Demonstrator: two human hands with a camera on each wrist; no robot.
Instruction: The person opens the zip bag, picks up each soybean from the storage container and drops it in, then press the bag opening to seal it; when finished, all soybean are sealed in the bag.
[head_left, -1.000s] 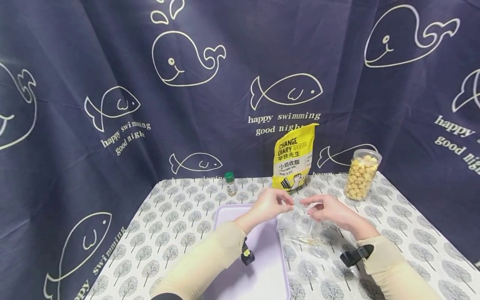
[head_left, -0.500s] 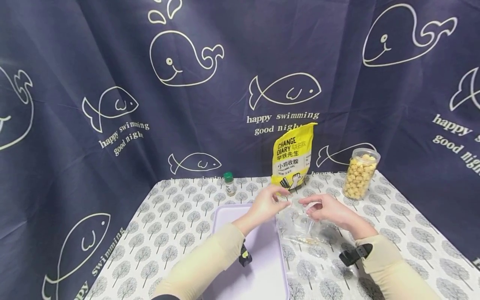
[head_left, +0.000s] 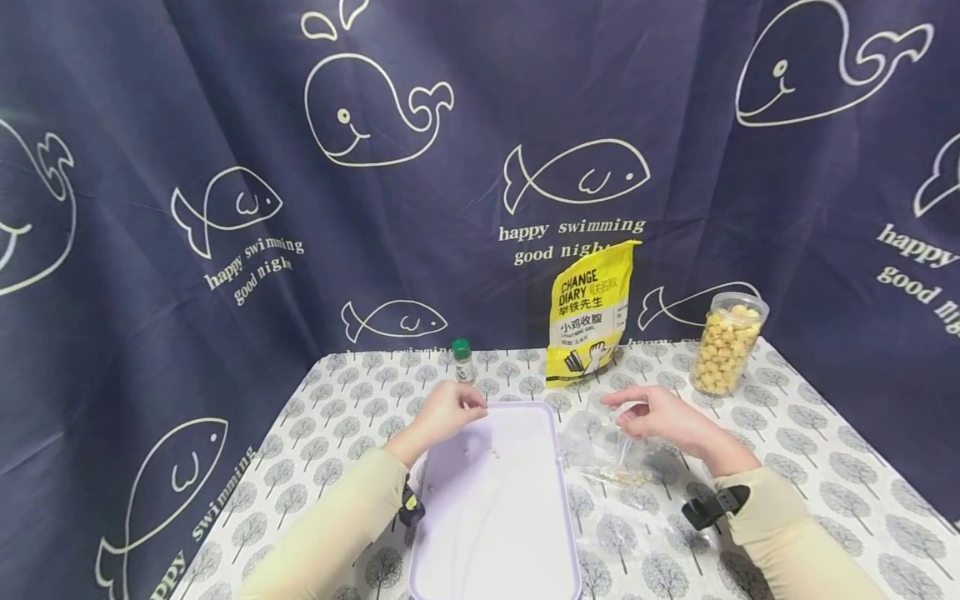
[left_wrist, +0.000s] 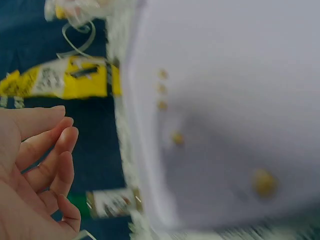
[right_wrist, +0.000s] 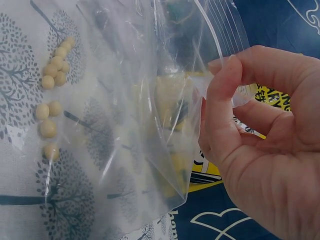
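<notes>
My right hand (head_left: 667, 421) pinches the upper edge of a clear zip-lock bag (right_wrist: 110, 125) between thumb and index finger. Several pale round soybeans (right_wrist: 48, 128) lie in the lower part of the bag, close over the tablecloth. Over the far left corner of the lilac tray (head_left: 510, 533) hovers my left hand (head_left: 450, 408), its fingers loosely bent, with nothing visible between them. In the left wrist view several more soybeans (left_wrist: 177, 138) show in the tray, blurred, near its edge; one (left_wrist: 264, 184) appears larger than the others.
Behind the bag stands a yellow snack pouch (head_left: 588, 317). A clear jar of yellow puffed balls (head_left: 723, 346) is at the back right, and a small green-capped bottle (head_left: 462, 362) behind the tray. A dark blue curtain (head_left: 420, 217) hangs at the table's back edge.
My left hand has moved left, away from the bag's mouth to above the tray's far left corner. The right hand still holds the bag in nearly the same place.
</notes>
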